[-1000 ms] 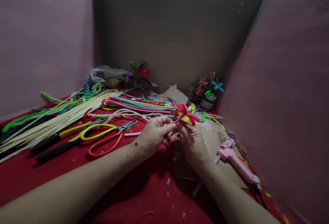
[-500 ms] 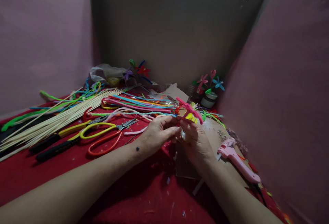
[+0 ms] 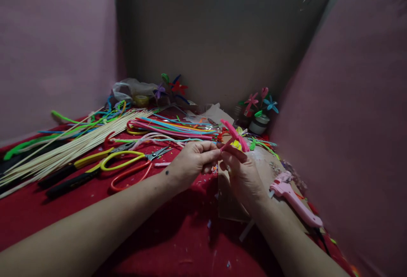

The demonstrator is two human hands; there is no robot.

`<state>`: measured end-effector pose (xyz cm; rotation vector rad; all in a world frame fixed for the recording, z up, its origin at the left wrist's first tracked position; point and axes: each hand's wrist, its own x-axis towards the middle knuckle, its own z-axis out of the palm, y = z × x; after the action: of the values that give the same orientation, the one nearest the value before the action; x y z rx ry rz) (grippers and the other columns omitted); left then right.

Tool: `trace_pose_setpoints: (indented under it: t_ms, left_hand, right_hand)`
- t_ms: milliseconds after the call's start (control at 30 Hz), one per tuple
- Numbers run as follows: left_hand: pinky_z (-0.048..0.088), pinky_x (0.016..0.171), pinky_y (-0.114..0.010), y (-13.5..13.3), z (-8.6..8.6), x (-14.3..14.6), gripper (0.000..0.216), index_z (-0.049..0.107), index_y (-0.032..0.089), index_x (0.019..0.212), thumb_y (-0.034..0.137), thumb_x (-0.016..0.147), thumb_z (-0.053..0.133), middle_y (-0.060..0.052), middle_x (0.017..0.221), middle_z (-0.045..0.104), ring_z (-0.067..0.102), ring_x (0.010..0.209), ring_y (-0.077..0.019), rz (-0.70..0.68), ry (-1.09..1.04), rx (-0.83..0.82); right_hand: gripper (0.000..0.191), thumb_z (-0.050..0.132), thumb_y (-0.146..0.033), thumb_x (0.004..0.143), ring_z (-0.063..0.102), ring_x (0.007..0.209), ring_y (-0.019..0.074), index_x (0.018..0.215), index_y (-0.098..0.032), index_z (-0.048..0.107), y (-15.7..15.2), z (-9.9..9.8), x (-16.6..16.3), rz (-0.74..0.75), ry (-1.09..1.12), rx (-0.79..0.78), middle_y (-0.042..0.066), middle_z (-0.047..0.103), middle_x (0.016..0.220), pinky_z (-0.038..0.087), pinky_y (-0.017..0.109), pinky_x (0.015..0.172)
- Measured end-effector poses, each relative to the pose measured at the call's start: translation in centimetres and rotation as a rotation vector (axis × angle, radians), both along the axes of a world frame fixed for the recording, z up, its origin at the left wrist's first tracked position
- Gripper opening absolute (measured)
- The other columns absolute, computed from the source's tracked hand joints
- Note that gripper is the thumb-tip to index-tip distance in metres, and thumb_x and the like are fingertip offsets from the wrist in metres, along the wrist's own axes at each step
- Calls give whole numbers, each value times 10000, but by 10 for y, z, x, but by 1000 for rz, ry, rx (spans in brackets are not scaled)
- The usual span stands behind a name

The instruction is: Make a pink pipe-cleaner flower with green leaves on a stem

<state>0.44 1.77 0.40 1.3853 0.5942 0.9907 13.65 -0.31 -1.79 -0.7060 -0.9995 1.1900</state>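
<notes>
Between both hands is a bright pink pipe-cleaner flower (image 3: 235, 133), its fuzzy petals pointing up and away. My left hand (image 3: 194, 161) pinches the thin pink end at its lower left with thumb and forefinger. On the other side, my right hand (image 3: 245, 177) is closed around the flower's base, with part of the grip hidden behind the fingers. Just behind the flower lies something yellow (image 3: 237, 144), partly covered. Under the right hand a piece of brown cardboard (image 3: 230, 202) rests on the red cloth (image 3: 178, 234).
Scissors (image 3: 130, 164) and black-and-yellow-handled pliers (image 3: 79, 177) lie left of my hands, near pale sticks (image 3: 76, 145). Bundled pipe cleaners (image 3: 174, 128) are behind. A pink glue gun (image 3: 295, 200) sits at right. Finished flowers (image 3: 270, 104) stand near the back wall.
The pink flower has tilted and turned in my fingers. My left hand has closed its pinch on the thin end, and the right fingers have shifted along the base.
</notes>
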Motion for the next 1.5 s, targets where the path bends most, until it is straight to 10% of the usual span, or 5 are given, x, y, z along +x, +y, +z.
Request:
trace_pose_setpoints:
  t_ms: [267, 567, 733, 1133, 1500]
  left_hand:
    - [252, 394, -155, 4, -3, -3, 123, 568, 130, 777, 253, 786, 566, 63, 511, 437, 249, 365, -7, -317, -136, -242]
    - [386, 590, -221, -2, -8, 0, 151, 572, 164, 675, 226, 803, 519, 5, 628, 543, 489, 574, -102, 268, 462, 657]
    - [356, 582, -215, 0, -14, -3, 175, 584, 177, 706, 183, 830, 459, -3, 631, 541, 456, 561, -102, 349, 509, 881]
    - [267, 404, -181, -2, 3, -2, 264, 532, 138, 588, 312, 786, 550, 59, 458, 413, 348, 392, -41, 113, 211, 159]
    - [175, 328, -136, 8, -9, -5, 204, 527, 119, 655, 278, 761, 599, 65, 470, 437, 228, 311, 11, -318, -99, -352]
  right_hand:
    - [100, 721, -201, 602, 482, 532, 87, 698, -211, 697, 2, 1, 1, 83, 108, -33, -35, 628, 612, 372, 220, 506]
    - [86, 705, -199, 617, 503, 542, 116, 699, -219, 687, -1, 3, -2, -3, 67, -79, -19, 651, 670, 376, 249, 501]
    - [83, 707, -188, 615, 495, 538, 104, 691, -210, 685, -4, 3, -7, -46, 52, -97, -16, 655, 674, 346, 226, 466]
    - [94, 707, -201, 650, 569, 711, 147, 742, -216, 694, -3, 0, -2, 24, -19, 10, -14, 672, 735, 440, 279, 693]
    - [175, 710, -230, 664, 526, 542, 103, 838, -218, 704, 4, -4, 3, 160, 20, -67, -7, 678, 734, 407, 243, 529]
